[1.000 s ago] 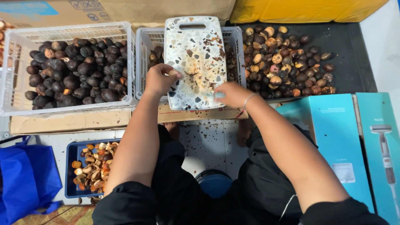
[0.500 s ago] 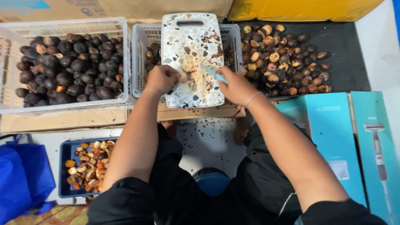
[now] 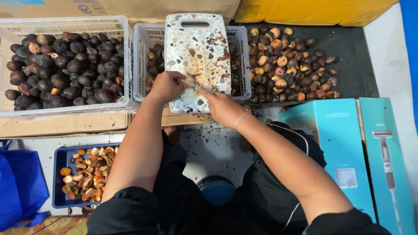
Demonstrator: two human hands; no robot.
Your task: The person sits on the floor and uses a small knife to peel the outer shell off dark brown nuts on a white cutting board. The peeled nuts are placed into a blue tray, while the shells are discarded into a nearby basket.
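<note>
Both hands meet over the lower middle of a speckled cutting board (image 3: 198, 48) that lies across the top of a white plastic crate (image 3: 241, 65). The left hand (image 3: 167, 85) is curled, its fingers pinched around a small piece that its knuckles mostly hide, so what kind of piece it is cannot be told. The right hand (image 3: 222, 105), with a thin bracelet at the wrist, is closed around a small knife (image 3: 194, 84) whose pale blade reaches toward the left hand's fingertips. Brown scraps are scattered over the board just beyond the hands. Left of the board, a larger white crate (image 3: 65, 111) is filled with dark round fruits. To the right, a heap of brown and tan fruits (image 3: 287, 65) sits on a black tray, well apart from the hands. Below the left forearm, a blue tray (image 3: 58, 174) holds orange and tan husk pieces. Teal boxes (image 3: 335, 143) flank the right arm closely, and a blue bag (image 3: 19, 182) sits at the far left. The crate walls hem the board on both sides; the near edge of the board overhangs cardboard, with speckled floor showing between the person's knees.
</note>
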